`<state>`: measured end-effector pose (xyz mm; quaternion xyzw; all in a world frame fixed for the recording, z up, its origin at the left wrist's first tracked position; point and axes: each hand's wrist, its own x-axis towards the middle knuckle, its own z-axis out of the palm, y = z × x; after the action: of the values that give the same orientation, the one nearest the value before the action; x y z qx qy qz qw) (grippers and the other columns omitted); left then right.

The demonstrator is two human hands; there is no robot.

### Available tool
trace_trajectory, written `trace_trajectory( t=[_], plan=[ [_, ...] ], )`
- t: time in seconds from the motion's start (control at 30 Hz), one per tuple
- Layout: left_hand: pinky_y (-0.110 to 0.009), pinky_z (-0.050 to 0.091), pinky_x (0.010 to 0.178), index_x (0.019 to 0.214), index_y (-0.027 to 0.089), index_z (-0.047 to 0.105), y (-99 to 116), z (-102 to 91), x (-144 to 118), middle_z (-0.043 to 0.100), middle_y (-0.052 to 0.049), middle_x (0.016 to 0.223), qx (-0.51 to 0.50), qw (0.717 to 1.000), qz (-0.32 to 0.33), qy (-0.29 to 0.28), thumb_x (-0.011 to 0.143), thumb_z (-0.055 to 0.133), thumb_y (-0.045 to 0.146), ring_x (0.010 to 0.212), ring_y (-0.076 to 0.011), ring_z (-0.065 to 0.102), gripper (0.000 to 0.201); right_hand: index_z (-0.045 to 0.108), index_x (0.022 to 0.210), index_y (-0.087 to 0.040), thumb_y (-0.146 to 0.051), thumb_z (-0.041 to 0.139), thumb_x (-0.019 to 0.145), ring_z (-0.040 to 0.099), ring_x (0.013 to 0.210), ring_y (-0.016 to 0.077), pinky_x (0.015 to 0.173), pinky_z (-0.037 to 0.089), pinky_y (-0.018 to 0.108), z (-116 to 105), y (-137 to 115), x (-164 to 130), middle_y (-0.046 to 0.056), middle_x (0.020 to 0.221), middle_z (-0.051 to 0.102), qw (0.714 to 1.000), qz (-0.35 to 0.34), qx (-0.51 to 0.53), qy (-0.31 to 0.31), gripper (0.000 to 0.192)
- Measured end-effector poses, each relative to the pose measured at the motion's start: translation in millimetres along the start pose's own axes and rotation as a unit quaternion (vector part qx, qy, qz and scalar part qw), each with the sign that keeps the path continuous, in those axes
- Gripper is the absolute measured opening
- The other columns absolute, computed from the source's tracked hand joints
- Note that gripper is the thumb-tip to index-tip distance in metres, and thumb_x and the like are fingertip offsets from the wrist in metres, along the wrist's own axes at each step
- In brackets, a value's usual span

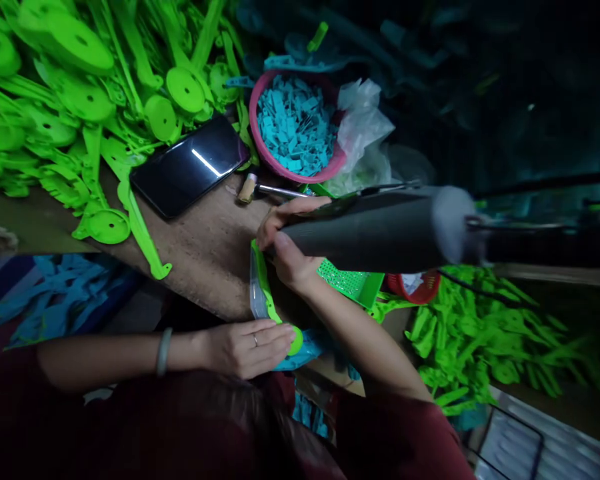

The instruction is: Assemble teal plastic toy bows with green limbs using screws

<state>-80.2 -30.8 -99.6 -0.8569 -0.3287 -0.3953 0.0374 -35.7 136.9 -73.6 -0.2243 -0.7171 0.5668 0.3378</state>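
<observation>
- Fingers of my left hand (pixel 245 347), low in the middle of the frame, lie nearly straight and side by side over the round end of a long green part (pixel 266 287). The thumb is hidden, so I cannot tell whether I pinch it or only press.
- That part runs up to the centre of the frame, with a clear strip (pixel 257 293) along its left edge. A blue piece (pixel 305 350) shows just beside my fingertips.
- My right hand (pixel 296 260), at the centre, is curled round the lower end of a dark grey power tool (pixel 370 230), thumb on the near side. Its tip is hidden by my fingers, close to the part's upper end; whether they touch, I cannot tell.
- To do this well, I judge, I should press the round end flat, hold the tool straight over its spot, and bear down evenly so that the part cannot swing.
- Right of centre, beyond my forearm, are a green basket (pixel 373 291) and a smaller red basket (pixel 425 293).
- Farther up, a phone (pixel 187 167) and a hammer (pixel 247 190) rest on the table (pixel 200 240).
- Upper middle: a pink bowl (pixel 300 177) of small blue bits (pixel 295 127), beside a plastic bag (pixel 360 120).
- Green parts fill the upper left.
</observation>
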Motion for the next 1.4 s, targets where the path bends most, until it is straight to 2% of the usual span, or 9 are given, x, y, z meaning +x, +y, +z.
trace_trajectory(
  t=[0.2, 0.37, 0.5, 0.67, 0.8, 0.97, 1.1, 1.27, 1.4],
  plan=[
    [-0.037, 0.051, 0.106, 0.115, 0.009, 0.068, -10, -7.2, -5, 0.067, -0.011, 0.129, 0.0, 0.999, 0.002, -0.041, 0.092, 0.058, 0.016, 0.126, -0.0246, 0.058, 0.026, 0.048, 0.103, -0.031, -0.057, 0.061, 0.079, 0.047, 0.042, 0.0135, 0.044, 0.044, 0.029, -28, -61, 12, -0.01, 0.052, 0.046, 0.986, -0.13, 0.018, 0.103, 0.037],
    [-0.044, 0.035, 0.119, 0.132, 0.012, 0.058, -45, -78.8, -19, 0.052, -0.013, 0.146, -0.002, 0.977, 0.002, -0.212, 0.097, 0.055, 0.032, 0.139, -0.0253, 0.045, 0.04, 0.066, 0.095, -0.027, -0.035, 0.059, 0.075, 0.046, 0.045, 0.0097, 0.046, 0.043, 0.024, -126, -140, -52, -0.008, 0.055, 0.048, 0.921, -0.175, -0.044, 0.346, 0.022],
    [-0.049, 0.033, 0.118, 0.135, 0.009, 0.054, -31, -113.8, -5, 0.052, -0.02, 0.144, -0.017, 0.975, -0.029, -0.217, 0.09, 0.062, 0.048, 0.137, -0.0325, 0.046, 0.059, 0.06, 0.08, -0.025, -0.02, 0.061, 0.07, 0.053, 0.046, 0.0102, 0.052, 0.046, 0.024, -202, -122, -133, -0.008, 0.052, 0.055, 0.859, -0.061, -0.104, 0.498, 0.011],
    [-0.049, 0.042, 0.107, 0.134, 0.007, 0.054, 14, -43.3, 40, 0.055, -0.022, 0.14, 0.02, 0.975, -0.06, -0.212, 0.095, 0.056, 0.029, 0.127, -0.0344, 0.055, 0.045, 0.05, 0.086, -0.024, -0.033, 0.07, 0.069, 0.062, 0.065, 0.0132, 0.068, 0.053, 0.029, -237, -85, -238, -0.004, 0.071, 0.06, 0.774, 0.03, -0.179, 0.607, 0.027],
    [-0.049, 0.049, 0.093, 0.141, 0.007, 0.047, 16, 8.3, 60, 0.058, -0.024, 0.133, 0.049, 0.955, -0.089, -0.277, 0.096, 0.053, 0.03, 0.116, -0.0363, 0.059, 0.051, 0.05, 0.093, -0.024, -0.042, 0.067, 0.077, 0.06, 0.094, 0.0216, 0.091, 0.05, 0.043, -164, -85, -331, 0.005, 0.098, 0.057, 0.64, 0.054, -0.376, 0.668, 0.029],
    [-0.041, 0.053, 0.084, 0.141, 0.007, 0.043, 3, -3.4, 58, 0.067, -0.016, 0.109, 0.092, 0.952, -0.066, -0.284, 0.099, 0.045, 0.022, 0.098, -0.0284, 0.062, 0.045, 0.056, 0.077, -0.023, -0.053, 0.067, 0.072, 0.06, 0.082, 0.0283, 0.083, 0.051, 0.051, -39, -29, -375, 0.007, 0.08, 0.06, 0.76, 0.214, -0.269, 0.551, 0.032],
    [-0.039, 0.054, 0.088, 0.139, 0.007, 0.044, -4, -20.5, 54, 0.067, -0.015, 0.112, 0.086, 0.954, -0.077, -0.276, 0.1, 0.045, 0.024, 0.102, -0.026, 0.062, 0.042, 0.058, 0.089, -0.019, -0.062, 0.063, 0.074, 0.062, 0.08, 0.0241, 0.081, 0.053, 0.041, 1, 10, -337, 0.005, 0.077, 0.061, 0.85, 0.288, -0.104, 0.429, 0.045],
    [-0.042, 0.055, 0.089, 0.137, 0.009, 0.047, -20, -35.7, 45, 0.068, -0.016, 0.115, 0.072, 0.957, -0.069, -0.274, 0.1, 0.045, 0.023, 0.104, -0.0263, 0.064, 0.04, 0.07, 0.082, -0.016, -0.056, 0.067, 0.077, 0.05, 0.049, 0.0133, 0.05, 0.045, 0.026, -33, -39, -364, -0.003, 0.055, 0.052, 0.912, 0.342, 0.012, 0.227, 0.04],
    [-0.044, 0.054, 0.092, 0.137, 0.01, 0.048, -37, -45.1, 33, 0.067, -0.017, 0.118, 0.059, 0.955, -0.067, -0.282, 0.1, 0.048, 0.023, 0.108, -0.0275, 0.063, 0.04, 0.075, 0.095, -0.021, -0.053, 0.066, 0.08, 0.059, 0.066, 0.0174, 0.061, 0.049, 0.029, -102, -106, -422, 0.004, 0.076, 0.067, 0.877, 0.443, -0.003, 0.187, 0.037]
  ],
)
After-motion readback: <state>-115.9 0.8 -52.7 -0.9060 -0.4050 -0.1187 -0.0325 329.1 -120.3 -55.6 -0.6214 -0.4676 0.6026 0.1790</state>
